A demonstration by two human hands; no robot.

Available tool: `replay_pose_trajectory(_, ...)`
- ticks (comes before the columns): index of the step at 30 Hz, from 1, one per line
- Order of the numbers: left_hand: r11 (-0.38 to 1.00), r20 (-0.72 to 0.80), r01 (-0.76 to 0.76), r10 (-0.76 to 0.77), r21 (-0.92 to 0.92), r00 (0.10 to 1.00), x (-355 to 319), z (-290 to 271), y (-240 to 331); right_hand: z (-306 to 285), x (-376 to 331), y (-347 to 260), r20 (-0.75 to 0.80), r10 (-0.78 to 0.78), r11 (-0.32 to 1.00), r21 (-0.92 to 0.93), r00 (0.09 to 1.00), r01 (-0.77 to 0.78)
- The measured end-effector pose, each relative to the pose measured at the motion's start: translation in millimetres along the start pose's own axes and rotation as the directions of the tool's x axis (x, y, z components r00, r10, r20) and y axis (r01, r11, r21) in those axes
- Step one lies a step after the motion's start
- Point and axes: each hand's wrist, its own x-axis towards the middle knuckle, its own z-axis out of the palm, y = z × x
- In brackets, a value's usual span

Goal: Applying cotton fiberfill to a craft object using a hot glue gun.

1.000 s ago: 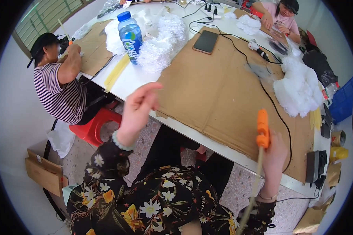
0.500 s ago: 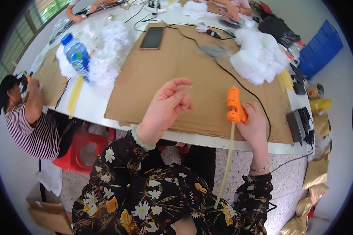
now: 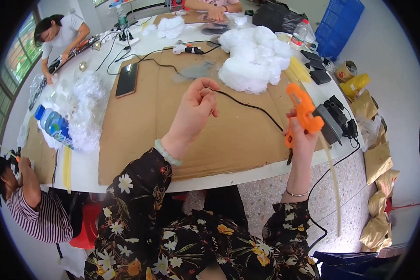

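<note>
My right hand (image 3: 303, 140) grips an orange hot glue gun (image 3: 304, 109) over the right side of a brown cardboard sheet (image 3: 149, 154). A long pale glue stick (image 3: 333, 182) trails from its back end past the table's edge. The gun's black cord (image 3: 252, 106) runs up across the cardboard to my left hand. My left hand (image 3: 196, 109) is raised over the middle, thumb and curled fingers together. The cord meets its fingertips in this view; I cannot tell whether they pinch it, something tiny, or it passes behind.
Fluffy white stuffing (image 3: 254, 58) lies at the far right, beside yellowish glue sticks (image 3: 297, 70). A phone (image 3: 127, 80), a white-and-black glue gun (image 3: 187, 48) and a blue-capped bottle (image 3: 53, 126) lie about. Black power adapters (image 3: 333, 121) sit at the right edge. People work around the table.
The view has swung to the right. My right hand has moved right and turned the glue gun, its stick now hanging to the right. My left hand's fingers stay curled.
</note>
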Motion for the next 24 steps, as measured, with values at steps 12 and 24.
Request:
replay_pose_trajectory(12, 0.991, -0.045, 0.056, -0.062, -0.125, 0.997, 52.5, 37.6, -36.1, -47.8, 0.4, 26.2, -0.027, 0.16, 0.915, 0.379, 0.987, -0.138)
replay_pose_trajectory(24, 0.991, -0.135, 0.025, -0.008, 0.132, 0.991, 86.1, 43.6, -43.1, -51.6, -4.8, 31.5, 0.072, 0.191, 0.936, 0.288, 0.979, -0.204)
